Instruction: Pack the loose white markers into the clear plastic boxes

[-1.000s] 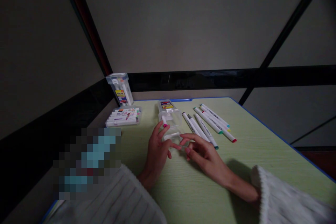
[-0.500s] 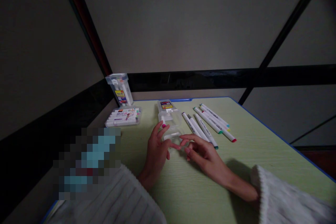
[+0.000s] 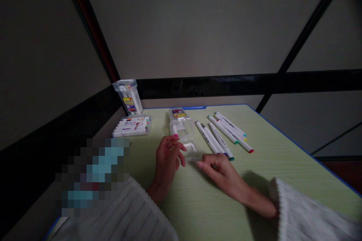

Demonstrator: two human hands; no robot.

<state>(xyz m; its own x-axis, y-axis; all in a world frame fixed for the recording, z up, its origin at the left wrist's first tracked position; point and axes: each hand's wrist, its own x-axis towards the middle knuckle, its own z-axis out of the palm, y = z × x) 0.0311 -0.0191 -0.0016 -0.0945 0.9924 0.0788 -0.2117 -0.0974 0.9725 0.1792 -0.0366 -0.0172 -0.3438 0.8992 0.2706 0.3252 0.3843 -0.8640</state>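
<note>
Marker case (image 3: 187, 130), clear plastic, lies folded out on the bench (image 3: 195, 205) in the head view, near the middle and directly ahead of the wearer; its position puts it within easy reach of both hands. Its far section bears a printed label, and the near section is spread toward the wearer, so the inside seems exposed from above. One pink-ended marker (image 3: 175, 131) lies at the left side of the case, its coloured end pointing back toward the wearer.

The left hand (image 3: 168, 160) is just beside that end and the near section, its fingers loosely bent and apart, with nothing visible between them; contact with the case cannot be told. The right hand (image 3: 222, 173) is at the near right corner, its fingers curled in and the thumb brought close to the forefinger. Whether they grasp the clear rim there cannot be told.

Right of the case, three loose markers (image 3: 215, 141) lie slanted side by side, with a farther cluster of markers (image 3: 224, 131) beyond them; resting flat probably keeps them steady. At the back left, a labelled upright box (image 3: 130, 99) stands behind a flat pen box (image 3: 132, 125), both near the bench's left edge, apparently leaving the hands room.
</note>
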